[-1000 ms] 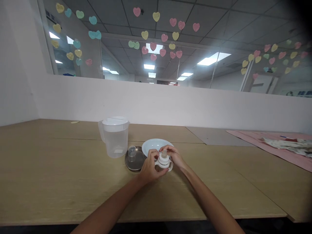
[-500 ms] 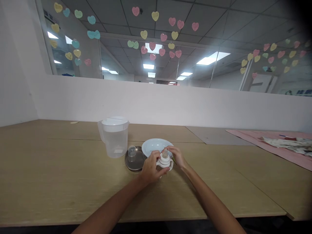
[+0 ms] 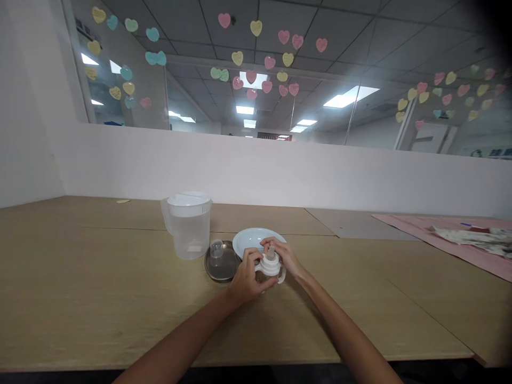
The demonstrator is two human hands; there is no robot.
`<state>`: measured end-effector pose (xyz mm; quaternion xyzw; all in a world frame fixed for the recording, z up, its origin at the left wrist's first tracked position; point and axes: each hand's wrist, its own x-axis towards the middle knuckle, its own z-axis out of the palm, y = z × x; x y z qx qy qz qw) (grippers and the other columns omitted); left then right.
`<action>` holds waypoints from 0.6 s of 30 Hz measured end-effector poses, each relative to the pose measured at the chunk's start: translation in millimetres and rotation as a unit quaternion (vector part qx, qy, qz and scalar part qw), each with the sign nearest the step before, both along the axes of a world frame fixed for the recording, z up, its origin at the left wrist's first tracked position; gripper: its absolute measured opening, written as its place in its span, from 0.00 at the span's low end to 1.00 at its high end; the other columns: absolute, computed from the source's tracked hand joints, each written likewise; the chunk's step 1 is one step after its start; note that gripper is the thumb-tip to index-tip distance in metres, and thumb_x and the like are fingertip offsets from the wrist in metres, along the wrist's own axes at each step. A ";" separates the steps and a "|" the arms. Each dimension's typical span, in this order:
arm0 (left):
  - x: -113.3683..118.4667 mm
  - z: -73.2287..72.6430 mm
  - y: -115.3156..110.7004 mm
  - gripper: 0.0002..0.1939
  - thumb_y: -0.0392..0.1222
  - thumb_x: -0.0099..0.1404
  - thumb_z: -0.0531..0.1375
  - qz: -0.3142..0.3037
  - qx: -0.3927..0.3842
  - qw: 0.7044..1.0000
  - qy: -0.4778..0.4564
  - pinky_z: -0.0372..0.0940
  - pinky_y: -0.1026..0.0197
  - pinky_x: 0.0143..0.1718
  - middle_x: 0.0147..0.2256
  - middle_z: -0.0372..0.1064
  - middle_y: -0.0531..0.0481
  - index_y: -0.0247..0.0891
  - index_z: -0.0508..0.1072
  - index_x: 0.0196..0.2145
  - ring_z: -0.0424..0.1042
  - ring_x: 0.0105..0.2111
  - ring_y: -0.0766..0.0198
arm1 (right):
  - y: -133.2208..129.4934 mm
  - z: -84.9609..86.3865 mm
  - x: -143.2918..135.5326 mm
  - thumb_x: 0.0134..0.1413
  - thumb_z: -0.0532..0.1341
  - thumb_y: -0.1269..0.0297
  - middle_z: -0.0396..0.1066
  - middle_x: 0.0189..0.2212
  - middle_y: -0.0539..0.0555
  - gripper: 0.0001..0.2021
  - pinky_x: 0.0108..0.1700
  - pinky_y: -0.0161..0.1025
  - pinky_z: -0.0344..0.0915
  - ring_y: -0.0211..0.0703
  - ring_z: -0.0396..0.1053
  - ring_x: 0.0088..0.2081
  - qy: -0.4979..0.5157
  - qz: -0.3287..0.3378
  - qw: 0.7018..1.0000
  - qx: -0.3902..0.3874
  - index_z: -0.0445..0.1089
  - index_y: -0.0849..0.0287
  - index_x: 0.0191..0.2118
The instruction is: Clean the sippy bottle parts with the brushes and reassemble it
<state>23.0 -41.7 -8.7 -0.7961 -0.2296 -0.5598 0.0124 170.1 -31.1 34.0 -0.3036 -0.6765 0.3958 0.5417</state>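
The left grip [image 3: 245, 278] clasps the handled bottle [image 3: 270, 265]; the right grip [image 3: 288, 258] curls beside its teat [image 3: 271, 252], whether closed, impossible to tell; metal tray [image 3: 229, 265] nearby!

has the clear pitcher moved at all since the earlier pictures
No, the clear pitcher shows no visible move; it stands at the same spot against the seam in the wooden tabletop, its handle to the left.

From the person's head, the single camera looks forward and down over the near table [image 3: 120, 298], and faces the white wall [image 3: 256, 165] and the window [image 3: 320, 74] farther behind.
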 end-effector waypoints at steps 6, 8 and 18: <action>-0.2 2.3 -0.2 0.27 0.46 0.48 0.63 0.004 0.018 1.000 -0.004 0.64 0.55 0.36 0.38 0.56 0.44 0.37 0.53 0.42 0.62 0.40 0.58 | -2.6 3.1 6.0 0.53 0.49 0.52 0.61 0.25 0.51 0.19 0.37 0.37 0.56 0.39 0.60 0.30 -0.013 0.040 0.999 -0.011 0.69 0.61 0.25; 0.2 1.6 0.7 0.28 0.46 0.48 0.62 0.008 0.030 0.999 -0.012 0.64 0.54 0.36 0.38 0.56 0.45 0.39 0.53 0.42 0.63 0.40 0.57 | -6.2 5.8 7.1 0.54 0.44 0.47 0.60 0.26 0.52 0.25 0.38 0.39 0.57 0.40 0.60 0.30 -0.034 0.043 0.998 0.018 0.69 0.61 0.27; -0.3 2.7 -0.5 0.26 0.45 0.48 0.62 -0.004 0.032 0.999 -0.016 0.64 0.54 0.35 0.37 0.55 0.47 0.40 0.52 0.40 0.62 0.38 0.59 | -14.8 17.0 16.3 0.41 0.63 0.60 0.63 0.38 0.54 0.15 0.46 0.41 0.57 0.44 0.61 0.43 -0.139 0.088 0.986 0.020 0.71 0.57 0.39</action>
